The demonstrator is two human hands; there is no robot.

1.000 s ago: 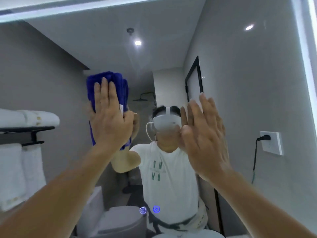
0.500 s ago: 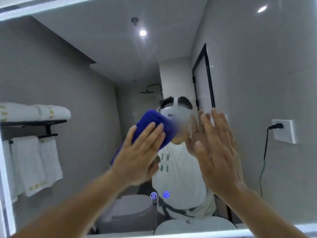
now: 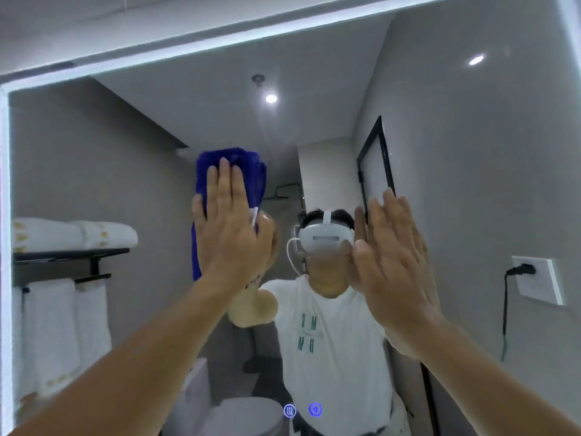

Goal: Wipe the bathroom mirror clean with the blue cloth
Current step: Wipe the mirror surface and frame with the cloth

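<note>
Left hand: fingers straight and together, palm pressing a folded, deep-blue terry cloth flat against the large wall-mounted bathroom mirror. The cloth lies on the glass left of centre, its upper edge showing above the fingertips. Right hand: spread open, holding nothing, palm facing the glass to the right of the cloth; whether it touches the glass cannot be told. A lit white strip borders the mirror's top. Two small blue illuminated icons glow near its lower edge. Reflected at left: rolled and hanging white towels on a black rack.
</note>
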